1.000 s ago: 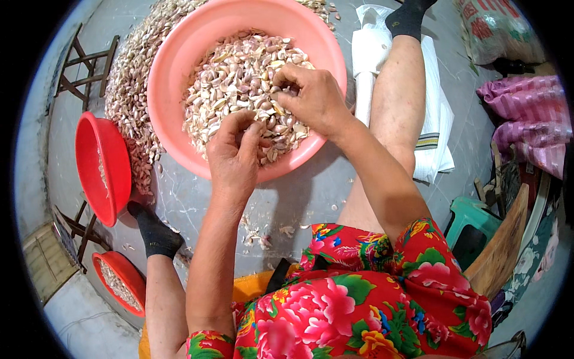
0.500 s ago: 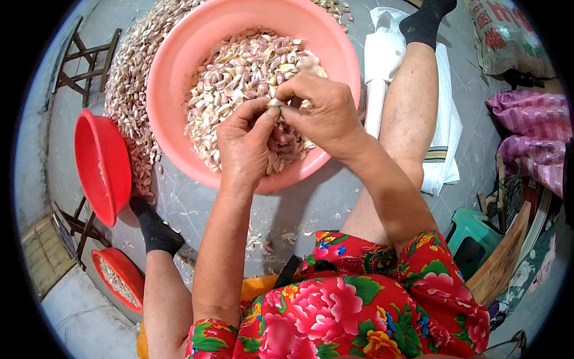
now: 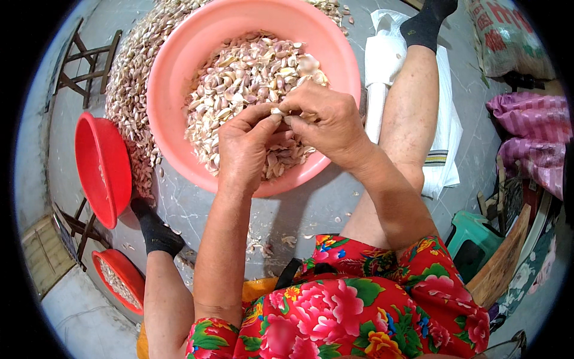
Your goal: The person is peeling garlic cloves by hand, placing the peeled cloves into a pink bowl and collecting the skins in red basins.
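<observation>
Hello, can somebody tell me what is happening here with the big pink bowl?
A seated person in red flowered clothing works over a large round pink plastic basin full of pale garlic cloves. The left hand and right hand meet above it, fingers pinching one small garlic clove between them. More garlic lies heaped on the grey floor behind the basin. A red plastic bowl stands at the left.

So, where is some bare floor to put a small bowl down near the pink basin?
Bare grey floor lies between the pink basin and the person's lap, with a few skins. Left of the basin is crowded: a garlic clove heap and a red bowl. On the right, a white bag.
</observation>
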The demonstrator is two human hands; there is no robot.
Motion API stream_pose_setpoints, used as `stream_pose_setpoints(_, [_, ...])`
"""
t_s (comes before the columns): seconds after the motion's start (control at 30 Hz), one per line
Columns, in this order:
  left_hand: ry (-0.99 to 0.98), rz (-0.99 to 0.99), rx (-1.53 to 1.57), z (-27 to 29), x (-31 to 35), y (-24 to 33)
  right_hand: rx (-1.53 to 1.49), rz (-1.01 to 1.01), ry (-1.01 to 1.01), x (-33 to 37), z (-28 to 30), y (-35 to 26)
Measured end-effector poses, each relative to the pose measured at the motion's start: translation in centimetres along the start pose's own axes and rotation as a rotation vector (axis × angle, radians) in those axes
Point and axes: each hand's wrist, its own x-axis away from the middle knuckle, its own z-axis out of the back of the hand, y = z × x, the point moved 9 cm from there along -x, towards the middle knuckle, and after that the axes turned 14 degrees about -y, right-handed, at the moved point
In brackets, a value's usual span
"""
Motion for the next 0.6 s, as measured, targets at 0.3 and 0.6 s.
stream_pose_setpoints(0.3, [-0.059, 0.038, 0.018, 0.02, -0.09, -0.49, -0.003, 0.060, -0.077, 0.02, -0.37, 0.11])
stream_pose_setpoints(0.6, [-0.071, 0.039, -0.014, 0.21, 0.12, -0.07, -0.092, -0.078, -0.140, 0.05, -0.83, 0.62])
